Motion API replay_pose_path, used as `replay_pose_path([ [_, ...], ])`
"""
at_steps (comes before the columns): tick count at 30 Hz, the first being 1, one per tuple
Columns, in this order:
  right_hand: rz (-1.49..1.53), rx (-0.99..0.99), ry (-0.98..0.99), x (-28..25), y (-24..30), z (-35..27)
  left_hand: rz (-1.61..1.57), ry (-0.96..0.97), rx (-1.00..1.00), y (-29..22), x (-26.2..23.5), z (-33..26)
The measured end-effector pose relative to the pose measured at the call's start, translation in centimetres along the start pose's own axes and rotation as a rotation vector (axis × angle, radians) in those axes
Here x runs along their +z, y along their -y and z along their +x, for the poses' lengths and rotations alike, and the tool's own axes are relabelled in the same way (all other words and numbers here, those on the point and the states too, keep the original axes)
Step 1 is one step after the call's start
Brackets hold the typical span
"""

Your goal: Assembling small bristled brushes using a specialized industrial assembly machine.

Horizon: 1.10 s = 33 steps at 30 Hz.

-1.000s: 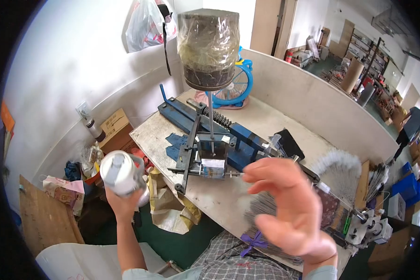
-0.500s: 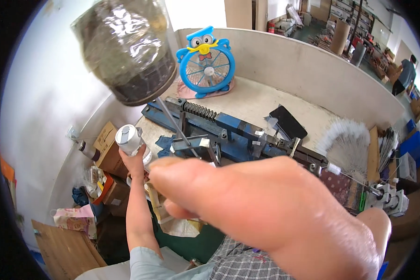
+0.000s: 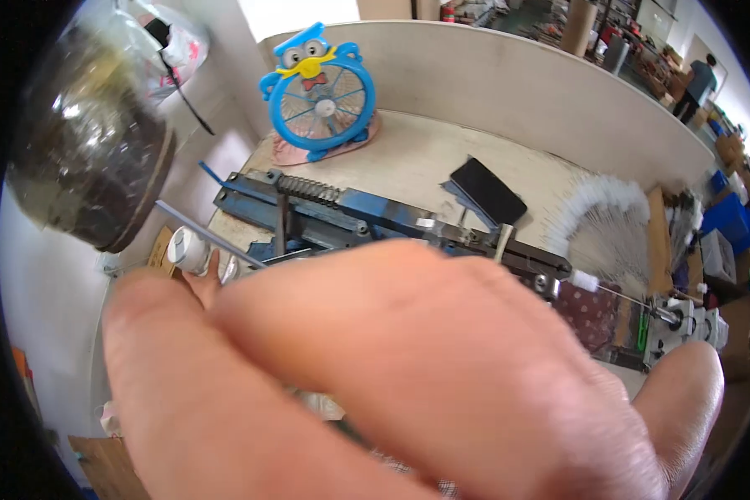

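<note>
Since half a second ago the right hand (image 3: pixel 442 383) has come closer still to the head camera, so that it now fills the lower half of the view as a blurred mass. The left hand has shifted too and is now almost wholly hidden behind it.

At far left a large spool wrapped in clear film (image 3: pixel 87 146) sits high on a thin rod that slants down toward the blue machine (image 3: pixel 342 212). Just below the rod, the left hand's fingers (image 3: pixel 204 279) peek out, closed around a small white container (image 3: pixel 187 248). The container stands roughly upright at the machine's left end, touching those fingers, with its cap uppermost.

The right hand is far nearer the lens than anything on the worktop (image 3: pixel 425 158). Its fingers lie side by side, extended and holding nothing that shows, with the thumb apart at lower right. The container lies to its upper left and well beyond it, so the left hand is the nearer one.

Further right stand a blue owl-shaped fan (image 3: pixel 321 96), a flat black object (image 3: pixel 487 192) and a white bristle brush (image 3: pixel 600 221).
</note>
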State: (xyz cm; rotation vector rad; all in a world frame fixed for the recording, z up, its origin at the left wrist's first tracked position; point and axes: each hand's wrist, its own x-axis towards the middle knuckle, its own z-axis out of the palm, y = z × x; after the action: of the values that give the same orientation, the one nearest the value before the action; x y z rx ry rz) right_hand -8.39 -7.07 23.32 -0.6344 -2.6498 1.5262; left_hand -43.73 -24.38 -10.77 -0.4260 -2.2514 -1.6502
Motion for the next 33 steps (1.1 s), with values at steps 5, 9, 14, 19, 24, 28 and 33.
replay_pose_path([
  [5, -0.121, -0.127, -0.080, -1.0, -2.0, -1.7, 0.032, 0.095, -0.018, 1.4, -0.1, -0.2],
  [9, -0.235, -0.234, -0.149, -1.6, -3.6, -4.5, 0.047, 0.162, -0.021, 1.8, -0.4, -0.3],
  [14, -0.402, -0.375, -0.229, -1.8, -4.5, -8.2, 0.058, 0.227, -0.019, 2.6, -1.9, 1.0],
  [19, -0.570, -0.581, -0.469, -1.6, -6.9, -8.1, 0.034, 0.062, -0.001, 5.3, -5.7, 8.3],
  [24, -0.608, -0.342, -0.292, -2.8, -12.1, -10.6, 0.059, -0.040, -0.094, 5.9, -2.7, 7.4],
  [28, -0.500, -0.285, -0.202, -2.6, -15.4, -11.8, 0.193, -0.055, -0.053, 5.8, -4.3, 7.5],
  [33, -0.260, -0.086, -0.138, -2.2, -19.2, -13.9, 0.011, -0.016, -0.065, 4.6, -3.1, 7.2],
])
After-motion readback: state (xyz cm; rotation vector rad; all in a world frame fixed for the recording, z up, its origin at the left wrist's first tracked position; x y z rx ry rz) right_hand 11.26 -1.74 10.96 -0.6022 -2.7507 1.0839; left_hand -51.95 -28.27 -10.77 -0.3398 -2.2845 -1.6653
